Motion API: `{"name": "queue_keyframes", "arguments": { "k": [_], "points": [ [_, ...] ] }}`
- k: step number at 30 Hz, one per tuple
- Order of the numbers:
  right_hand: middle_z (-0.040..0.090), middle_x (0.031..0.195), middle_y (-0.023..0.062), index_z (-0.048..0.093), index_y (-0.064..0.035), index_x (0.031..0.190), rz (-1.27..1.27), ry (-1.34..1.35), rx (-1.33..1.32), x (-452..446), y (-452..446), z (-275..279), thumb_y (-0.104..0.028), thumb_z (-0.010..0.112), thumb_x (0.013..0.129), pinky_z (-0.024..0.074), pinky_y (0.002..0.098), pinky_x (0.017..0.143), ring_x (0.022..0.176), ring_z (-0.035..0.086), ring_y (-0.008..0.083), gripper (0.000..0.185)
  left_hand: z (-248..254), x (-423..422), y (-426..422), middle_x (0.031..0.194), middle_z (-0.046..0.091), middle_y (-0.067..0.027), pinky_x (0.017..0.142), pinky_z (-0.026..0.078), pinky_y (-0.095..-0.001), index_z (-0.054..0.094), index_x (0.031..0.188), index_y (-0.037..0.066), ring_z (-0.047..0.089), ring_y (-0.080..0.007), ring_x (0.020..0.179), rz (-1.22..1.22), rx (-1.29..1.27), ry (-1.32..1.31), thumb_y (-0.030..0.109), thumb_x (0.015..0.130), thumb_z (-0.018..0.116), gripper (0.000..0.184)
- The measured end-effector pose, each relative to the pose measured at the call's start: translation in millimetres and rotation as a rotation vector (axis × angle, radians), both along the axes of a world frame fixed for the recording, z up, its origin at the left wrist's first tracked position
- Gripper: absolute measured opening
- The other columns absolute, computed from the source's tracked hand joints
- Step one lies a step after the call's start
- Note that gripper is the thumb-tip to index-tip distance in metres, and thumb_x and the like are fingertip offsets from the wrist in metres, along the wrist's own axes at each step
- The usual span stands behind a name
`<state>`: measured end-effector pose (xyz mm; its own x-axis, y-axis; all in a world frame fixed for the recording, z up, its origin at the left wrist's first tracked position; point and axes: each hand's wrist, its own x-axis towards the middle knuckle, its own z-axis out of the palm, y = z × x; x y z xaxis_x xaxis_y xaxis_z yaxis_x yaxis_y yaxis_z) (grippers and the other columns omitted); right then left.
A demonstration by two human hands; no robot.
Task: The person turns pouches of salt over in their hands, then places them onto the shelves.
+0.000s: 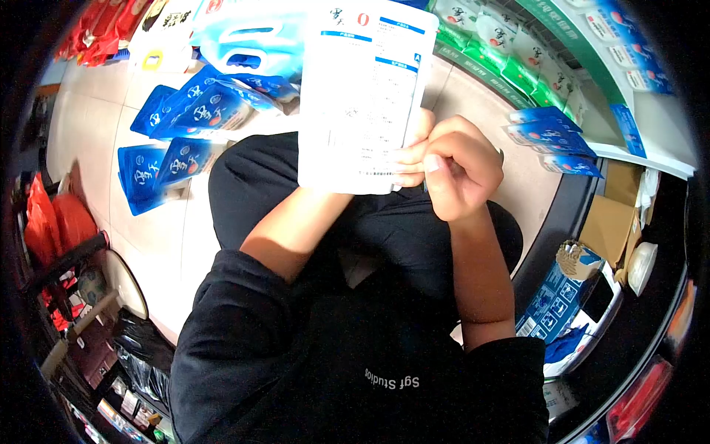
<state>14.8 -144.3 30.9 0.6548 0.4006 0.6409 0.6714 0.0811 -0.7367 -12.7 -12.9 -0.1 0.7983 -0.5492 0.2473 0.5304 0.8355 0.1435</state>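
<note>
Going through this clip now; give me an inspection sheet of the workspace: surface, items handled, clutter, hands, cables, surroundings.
Surface: pale tiled floor.
Items handled: white printed pouch face held up above the lap; blue pouches lie on the floor to the left.
Clutter: cardboard box and blue printed box at the right; red bags at the left.
Hands: right hand curled at the pouch's right edge, its grip unclear; left hand mostly hidden behind the pouch.
Cables: nothing seen.
Surroundings: shelf with green-and-white packs, upper right; red packages, upper left.
</note>
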Motion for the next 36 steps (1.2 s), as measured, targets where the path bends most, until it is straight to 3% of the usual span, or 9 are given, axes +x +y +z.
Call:
{"name": "queue_keyframes", "arguments": {
  "k": [8, 9, 11, 12, 15, 21, 26, 31, 36],
  "points": [
    [0.052, 0.073, 0.0067, 0.055, 0.0025, 0.081, 0.065, 0.229, 0.001, 15.2, -5.4, -2.7, 0.003, 0.051, 0.070, 0.0346, 0.0172, 0.044, 0.054, 0.045, 0.0059, 0.012, -17.3, 5.7, -5.8, 0.055, 0.033, -0.0039, 0.047, 0.033, -0.0251, 0.039, 0.072, 0.004, 0.033, -0.0146, 0.047, 0.038, 0.064, 0.190, 0.050, 0.079, 0.043, 0.047],
    [0.050, 0.076, 0.0058, 0.053, 0.0030, 0.087, 0.127, 0.587, 0.123, 7.6, -4.0, -2.2, 0.001, 0.053, 0.073, 0.0357, 0.0156, 0.048, 0.059, 0.048, 0.0066, 0.015, -16.6, 10.0, -6.7, 0.055, 0.035, -0.0038, 0.045, 0.033, -0.0249, 0.041, 0.071, 0.005, 0.035, -0.0138, 0.048, 0.077, 0.258, 0.228, 0.044, 0.080, 0.045, 0.040],
    [0.049, 0.078, 0.0023, 0.050, 0.0016, 0.095, 0.115, 0.581, 0.006, 11.9, -10.1, 3.5, -0.006, 0.056, 0.076, 0.0372, 0.0152, 0.051, 0.062, 0.047, 0.0047, 0.021, -12.0, 9.4, -6.8, 0.056, 0.043, -0.0033, 0.041, 0.035, -0.0252, 0.046, 0.070, 0.007, 0.042, -0.0109, 0.050, 0.204, 0.673, 0.398, 0.030, 0.080, 0.048, 0.025],
    [0.048, 0.078, 0.0015, 0.049, 0.0010, 0.097, 0.126, 0.601, -0.020, 13.9, -12.5, 2.9, -0.008, 0.057, 0.077, 0.0377, 0.0153, 0.052, 0.062, 0.046, 0.0041, 0.023, -6.0, 9.1, -5.7, 0.066, 0.051, -0.0043, 0.049, 0.043, -0.0265, 0.051, 0.082, 0.005, 0.051, -0.0126, 0.060, 0.409, 0.995, 0.115, 0.029, 0.084, 0.043, 0.026],
    [0.054, 0.084, 0.0047, 0.048, -0.0004, 0.102, 0.062, 0.663, -0.027, 13.8, -16.9, 8.2, -0.012, 0.058, 0.078, 0.0424, 0.0214, 0.062, 0.072, 0.051, 0.0078, 0.029, -4.3, 9.7, -17.5, 0.093, 0.055, -0.0072, 0.073, 0.044, -0.0262, 0.047, 0.109, 0.000, 0.054, -0.0133, 0.079, 0.448, 0.926, 0.327, 0.029, 0.090, 0.031, 0.038],
    [0.059, 0.094, 0.0098, 0.047, 0.0009, 0.107, -0.088, 0.799, -0.203, 12.5, -43.2, 21.1, -0.011, 0.067, 0.070, 0.0451, 0.0277, 0.075, 0.085, 0.056, 0.0150, 0.043, 8.3, 5.5, -22.9, 0.099, 0.054, -0.0105, 0.074, 0.043, -0.0257, 0.043, 0.111, -0.003, 0.054, -0.0143, 0.085, 0.511, 1.220, 0.166, 0.031, 0.088, 0.041, 0.041],
    [0.059, 0.083, 0.0028, 0.049, -0.0026, 0.105, -0.022, 0.850, -0.190, 12.6, -84.5, 22.5, -0.011, 0.064, 0.075, 0.0450, 0.0201, 0.048, 0.064, 0.055, 0.0064, 0.035, 32.6, 8.1, -38.6, 0.097, 0.055, -0.0107, 0.073, 0.043, -0.0255, 0.040, 0.112, -0.004, 0.053, -0.0132, 0.086, 0.397, 1.404, -0.069, 0.018, 0.082, 0.054, 0.041],
    [0.059, 0.093, 0.0080, 0.046, 0.0007, 0.107, -0.021, 0.768, -0.051, 23.6, -130.7, 42.8, -0.002, 0.063, 0.073, 0.0476, 0.0245, 0.068, 0.082, 0.057, 0.0120, 0.038, 60.2, 29.7, -72.4, 0.093, 0.057, -0.0113, 0.069, 0.046, -0.0271, 0.040, 0.109, -0.006, 0.056, -0.0153, 0.081, 0.499, 1.310, -0.461, 0.013, 0.074, 0.065, 0.048],
    [0.060, 0.091, 0.0107, 0.043, 0.0030, 0.108, -0.199, 0.615, -0.058, 49.6, -164.7, 73.0, 0.000, 0.062, 0.074, 0.0465, 0.0251, 0.069, 0.080, 0.058, 0.0132, 0.039, 100.8, 73.6, -108.3, 0.091, 0.058, -0.0120, 0.067, 0.046, -0.0269, 0.042, 0.106, -0.006, 0.056, -0.0144, 0.080, 0.469, 1.419, -0.583, 0.013, 0.072, 0.067, 0.046]
  ]
}}
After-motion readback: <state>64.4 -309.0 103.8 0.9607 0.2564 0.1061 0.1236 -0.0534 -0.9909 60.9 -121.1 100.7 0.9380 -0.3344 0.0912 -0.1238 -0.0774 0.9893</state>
